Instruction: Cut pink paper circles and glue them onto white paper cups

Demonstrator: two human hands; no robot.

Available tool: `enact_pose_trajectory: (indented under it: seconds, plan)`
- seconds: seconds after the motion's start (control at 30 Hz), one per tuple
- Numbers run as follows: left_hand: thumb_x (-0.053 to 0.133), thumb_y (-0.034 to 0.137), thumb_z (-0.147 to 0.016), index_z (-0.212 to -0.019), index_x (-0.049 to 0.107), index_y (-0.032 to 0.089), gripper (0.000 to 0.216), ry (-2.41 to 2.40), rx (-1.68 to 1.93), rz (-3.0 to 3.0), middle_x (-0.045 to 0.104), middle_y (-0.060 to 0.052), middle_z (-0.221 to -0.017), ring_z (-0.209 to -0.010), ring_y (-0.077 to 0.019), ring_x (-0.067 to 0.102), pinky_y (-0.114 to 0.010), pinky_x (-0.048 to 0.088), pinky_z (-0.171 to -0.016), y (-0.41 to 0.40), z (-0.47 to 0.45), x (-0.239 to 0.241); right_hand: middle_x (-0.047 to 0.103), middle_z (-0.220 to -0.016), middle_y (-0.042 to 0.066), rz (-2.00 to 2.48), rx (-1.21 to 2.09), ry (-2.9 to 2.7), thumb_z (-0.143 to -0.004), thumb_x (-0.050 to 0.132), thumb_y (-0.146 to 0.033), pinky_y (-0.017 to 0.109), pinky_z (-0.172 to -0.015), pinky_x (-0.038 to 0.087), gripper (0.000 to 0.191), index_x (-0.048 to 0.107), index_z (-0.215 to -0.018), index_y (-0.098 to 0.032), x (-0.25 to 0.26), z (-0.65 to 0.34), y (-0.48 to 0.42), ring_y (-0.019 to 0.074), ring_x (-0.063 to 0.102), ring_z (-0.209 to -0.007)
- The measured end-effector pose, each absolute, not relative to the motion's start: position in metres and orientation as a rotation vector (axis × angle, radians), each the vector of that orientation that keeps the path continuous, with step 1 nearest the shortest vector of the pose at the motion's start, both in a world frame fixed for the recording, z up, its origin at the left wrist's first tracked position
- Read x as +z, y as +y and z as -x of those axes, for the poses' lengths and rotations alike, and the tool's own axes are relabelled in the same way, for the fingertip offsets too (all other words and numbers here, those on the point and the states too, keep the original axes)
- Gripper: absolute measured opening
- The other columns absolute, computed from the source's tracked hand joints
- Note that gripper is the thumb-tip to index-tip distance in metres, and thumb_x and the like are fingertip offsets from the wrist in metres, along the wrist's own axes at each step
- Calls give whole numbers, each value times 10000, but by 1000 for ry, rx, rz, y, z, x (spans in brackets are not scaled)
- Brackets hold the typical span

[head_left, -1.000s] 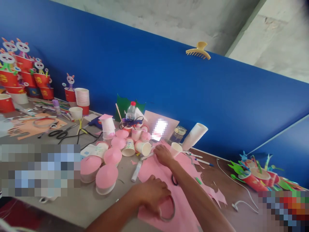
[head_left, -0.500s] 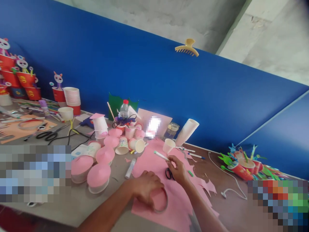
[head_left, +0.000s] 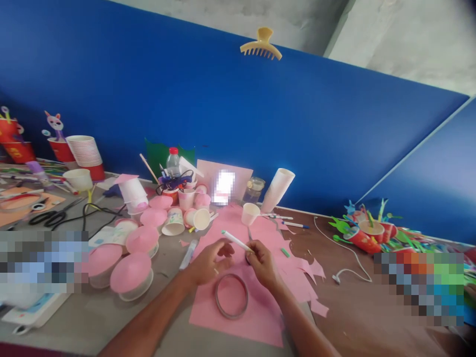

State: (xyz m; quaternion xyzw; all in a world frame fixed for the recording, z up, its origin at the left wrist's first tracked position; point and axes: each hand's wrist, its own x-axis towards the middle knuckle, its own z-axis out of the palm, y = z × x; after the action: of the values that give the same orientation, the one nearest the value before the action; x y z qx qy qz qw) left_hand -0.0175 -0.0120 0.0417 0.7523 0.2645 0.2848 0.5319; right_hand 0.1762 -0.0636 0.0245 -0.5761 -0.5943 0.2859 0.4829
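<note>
My right hand (head_left: 261,262) pinches a white marker (head_left: 235,240) with a green tip end, tilted above the pink paper (head_left: 260,325). Just left of the marker, my left hand (head_left: 208,263) hovers with fingers apart and curled, holding nothing. Below both hands a thin grey ring (head_left: 217,303), perhaps a tape roll, lies flat on the paper. Scissors (head_left: 250,231) lie on the sheet, mostly hidden behind my right hand. A glue stick (head_left: 189,254) is left of the paper.
Pink-topped paper cups (head_left: 131,273) crowd the left side. A white paper cup (head_left: 250,213) and a leaning white roll (head_left: 278,191) stand behind. Pink scraps (head_left: 310,270) lie on the right, beyond them a white cable (head_left: 357,253). A blue partition (head_left: 208,99) closes the back.
My left hand has lifted off the ring and moved up beside the marker, its fingers opening. The ring now lies free on the paper. My right hand keeps the marker; the view has shifted right.
</note>
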Motion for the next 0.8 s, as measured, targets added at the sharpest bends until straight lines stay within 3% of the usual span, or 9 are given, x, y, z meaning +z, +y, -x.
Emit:
enact_pose_trajectory:
  seconds: [0.1, 0.2, 0.43, 0.6, 0.8]
  plan:
    - [594, 360, -813, -937, 546, 168, 234, 545, 790, -1534, 573, -48, -894, -787, -157, 558, -308, 454, -728, -10, 12, 40, 474, -641, -23, 1450, 641, -1487, -792, 462, -228, 229, -518, 339, 78, 522, -773, -182, 26, -171, -68, 117, 419, -562]
    - [609, 375, -802, -924, 569, 150, 259, 571, 836, -1361, 539, -4, -735, -656, -122, 515, -279, 418, -653, -7, 6, 34, 532, -671, -3, 1453, 624, -1565, -810, 452, -210, 235, -524, 338, 118, 563, -812, -171, 28, -167, -72, 129, 449, -584]
    - [698, 373, -709, -888, 646, 133, 304, 607, 772, -1170, 514, 25, -609, -576, -99, 455, -246, 356, -587, -9, 1, 26, 641, -795, 29, 1347, 702, -1750, -866, 439, -173, 257, -645, 379, 203, 634, -924, -180, 34, -159, -78, 155, 537, -709]
    - [688, 402, -705, -810, 642, 122, 302, 613, 767, -1212, 508, 25, -575, -537, -90, 435, -233, 323, -544, -11, -3, 25, 617, -718, 23, 1426, 686, -1782, -859, 458, -165, 250, -587, 328, 168, 621, -816, -168, 31, -157, -78, 141, 498, -636]
    - [651, 411, -754, -834, 614, 132, 293, 644, 809, -1226, 492, 36, -551, -527, -90, 434, -228, 318, -535, -10, -4, 17, 463, -576, -24, 1510, 763, -1759, -870, 472, -247, 241, -515, 248, 227, 544, -672, -163, 31, -159, -78, 112, 398, -547]
